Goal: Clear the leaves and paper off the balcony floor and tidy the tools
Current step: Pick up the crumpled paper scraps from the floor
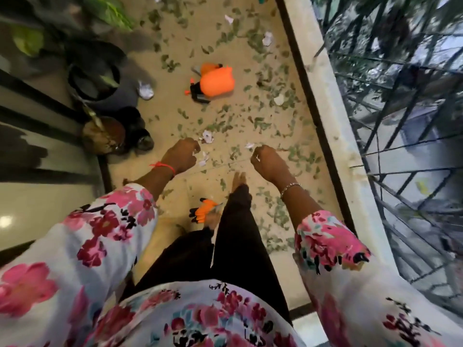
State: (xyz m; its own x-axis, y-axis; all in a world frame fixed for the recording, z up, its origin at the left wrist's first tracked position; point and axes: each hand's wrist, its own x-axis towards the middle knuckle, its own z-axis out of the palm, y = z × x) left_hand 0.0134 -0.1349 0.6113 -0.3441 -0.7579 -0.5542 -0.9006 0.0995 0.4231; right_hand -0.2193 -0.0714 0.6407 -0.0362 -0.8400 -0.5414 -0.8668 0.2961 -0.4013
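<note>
Some paper (207,137), btwn L hand (181,155), R hand (266,161)

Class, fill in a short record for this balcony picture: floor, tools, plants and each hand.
floor: leaves and paper scraps scattered over the tiles
sprayer: orange sprayer lying on its side, mid-floor
glove: orange glove on the floor beside the person's leg
plants: black pot and brown pot along the left side
left hand: curled, grips a white scrap
right hand: curled, grips a second white scrap
</note>
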